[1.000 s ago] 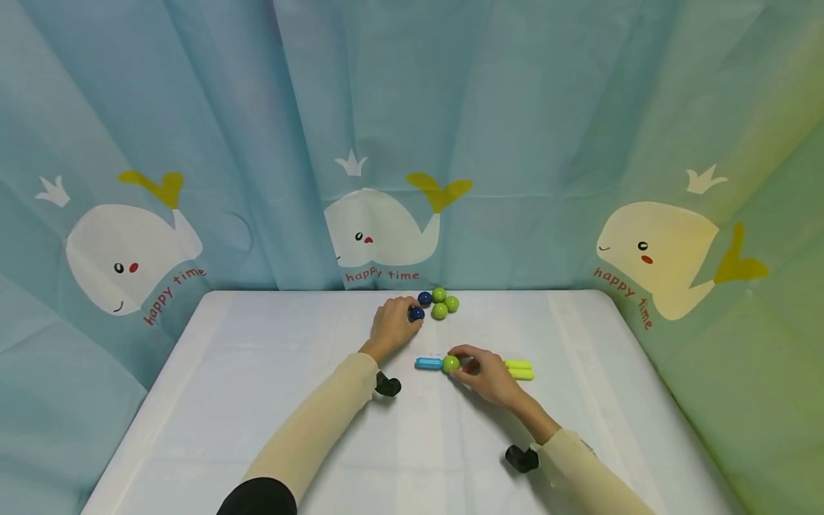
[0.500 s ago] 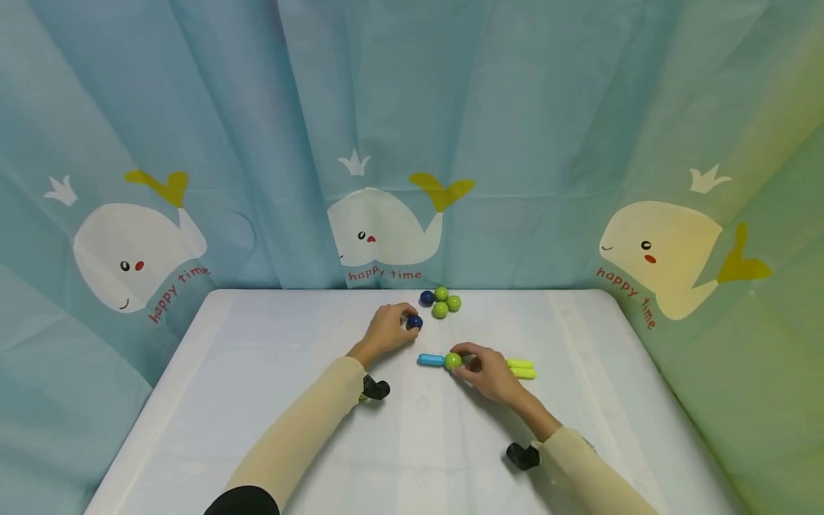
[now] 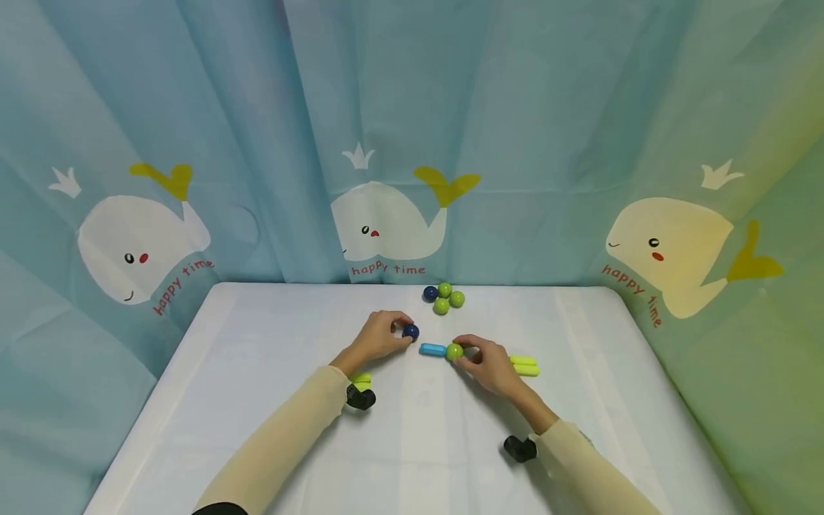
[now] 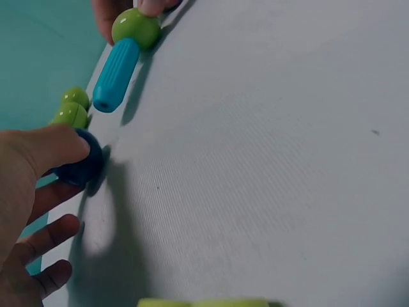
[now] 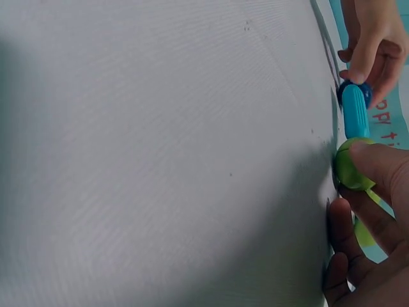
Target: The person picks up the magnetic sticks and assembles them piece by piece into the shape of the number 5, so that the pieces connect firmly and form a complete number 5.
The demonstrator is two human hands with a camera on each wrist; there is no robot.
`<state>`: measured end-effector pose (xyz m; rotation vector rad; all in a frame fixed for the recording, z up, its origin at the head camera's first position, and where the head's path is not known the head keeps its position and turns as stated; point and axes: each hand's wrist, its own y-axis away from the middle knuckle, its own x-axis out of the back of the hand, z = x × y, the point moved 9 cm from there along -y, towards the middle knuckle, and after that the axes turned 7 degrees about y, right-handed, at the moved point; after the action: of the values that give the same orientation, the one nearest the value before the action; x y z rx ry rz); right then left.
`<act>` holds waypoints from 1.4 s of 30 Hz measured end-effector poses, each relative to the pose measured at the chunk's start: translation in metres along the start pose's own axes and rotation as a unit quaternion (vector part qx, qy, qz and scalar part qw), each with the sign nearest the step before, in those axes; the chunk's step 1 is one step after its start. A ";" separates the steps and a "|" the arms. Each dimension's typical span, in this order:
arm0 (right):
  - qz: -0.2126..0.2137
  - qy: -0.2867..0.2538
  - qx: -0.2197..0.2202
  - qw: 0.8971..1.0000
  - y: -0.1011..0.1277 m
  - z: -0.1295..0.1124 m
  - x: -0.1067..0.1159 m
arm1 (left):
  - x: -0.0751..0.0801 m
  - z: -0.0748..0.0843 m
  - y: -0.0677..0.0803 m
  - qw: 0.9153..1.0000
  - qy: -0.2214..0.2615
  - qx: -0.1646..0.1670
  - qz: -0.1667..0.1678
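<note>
Left hand [image 3: 378, 335]: thumb and forefinger pinch a glossy navy-blue ball [image 3: 410, 332], plastic by its look; the other fingers spread loose beneath, per left wrist view. Ball close to the bench top; cannot tell if it touches.
Right hand [image 3: 488, 366]: thumb and fingertip pinch a glossy lime-green ball [image 3: 453, 351], likewise plastic-looking.
Blue stick: short, ridged, bright-blue stick [image 3: 433, 350], one end against the held lime-green ball, seemingly joined. Free end points toward the left hand, with a dark spot at its centre, perhaps the joining point.
Gap: navy-blue ball and stick end near each other, apart in head view; ball sits slightly farther back.
Step in hand: I read it as bringing the navy-blue ball to the stick's free end.
Next move calls for: right hand steady; left hand bringing ball in line with the stick, then light end-on pressure.
Yellow sticks: two yellow-green sticks [image 3: 526, 370] behind the right hand; more yellow-green pieces [image 3: 362, 380] by the left wrist, partly hidden.
Far cluster: three loose lime-green balls [image 3: 456, 299] and a second navy-blue ball [image 3: 430, 294], near the back edge.
Ground: white-covered bench [image 3: 290, 322]; whale-print blue-green curtain [image 3: 547, 107] behind.
</note>
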<state>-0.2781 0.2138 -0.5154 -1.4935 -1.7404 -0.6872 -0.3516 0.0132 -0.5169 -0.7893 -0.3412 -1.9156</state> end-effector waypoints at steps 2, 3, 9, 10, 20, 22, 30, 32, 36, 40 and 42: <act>0.002 -0.001 0.001 1.000 -0.001 0.000 0.000 | 0.001 0.001 0.005 1.000 0.006 -0.003 -0.007; 0.003 -0.002 0.002 1.000 -0.001 -0.001 0.000 | 0.002 0.001 0.007 1.000 0.007 -0.002 -0.012; 0.000 -0.001 0.000 1.000 -0.004 -0.001 0.000 | 0.001 -0.001 0.017 0.999 0.015 0.000 -0.044; -0.001 0.000 0.001 1.000 -0.004 -0.001 0.000 | 0.001 -0.001 0.018 0.999 0.016 0.000 -0.049; -0.007 0.007 0.012 1.000 -0.007 0.000 -0.001 | -0.001 0.001 0.022 0.998 0.019 -0.014 -0.065; -0.008 0.005 0.013 1.000 -0.008 0.000 -0.002 | -0.002 0.002 0.022 0.997 0.023 -0.016 -0.068; -0.008 0.007 0.017 1.000 -0.008 -0.003 -0.002 | -0.005 0.003 0.022 0.997 0.018 -0.017 -0.074; -0.008 0.008 0.016 1.000 -0.008 -0.002 -0.002 | -0.005 0.004 0.022 0.997 0.019 -0.019 -0.072; -0.008 0.009 0.017 1.000 -0.008 -0.003 -0.002 | -0.004 0.004 0.023 0.997 0.019 -0.021 -0.067; -0.010 0.008 0.016 1.000 -0.008 -0.004 -0.002 | -0.004 0.003 0.024 0.998 0.012 -0.020 -0.064; -0.012 0.006 0.017 1.000 -0.009 -0.004 -0.002 | -0.004 0.003 0.024 0.998 0.009 -0.019 -0.064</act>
<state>-0.2856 0.2075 -0.5141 -1.4455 -1.7546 -0.6754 -0.3283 0.0065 -0.5198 -0.7910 -0.3517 -2.0541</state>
